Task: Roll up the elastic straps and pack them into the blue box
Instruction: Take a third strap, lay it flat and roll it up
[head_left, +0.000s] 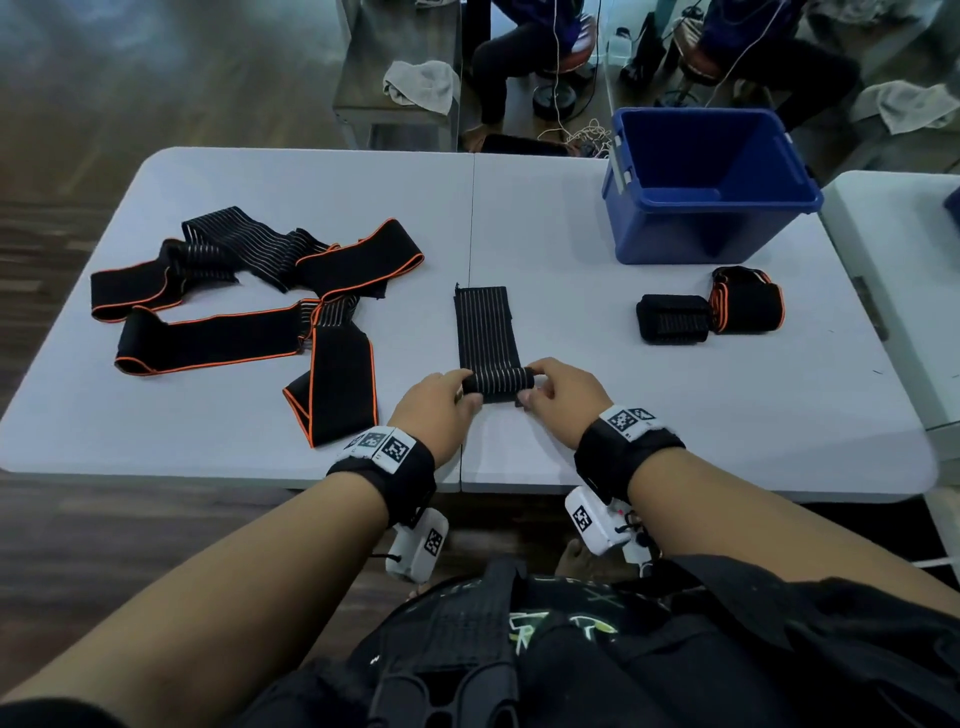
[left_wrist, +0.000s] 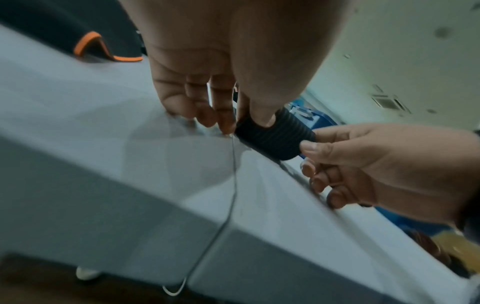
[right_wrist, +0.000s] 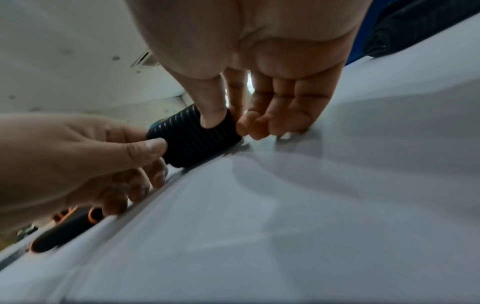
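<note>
Both hands are on it: the left hand (head_left: 439, 402) and right hand (head_left: 563, 392) each pinch an end of the striped strap (head_left: 485, 332), half-rolled at the near middle of the table (head_left: 675, 415). Soft, springy stuff, I'd say, likely to uncoil unless both roll ends stay gripped. The blue box (head_left: 711, 182) waits far right, two finished rolls (head_left: 709, 306) beside it.
</note>
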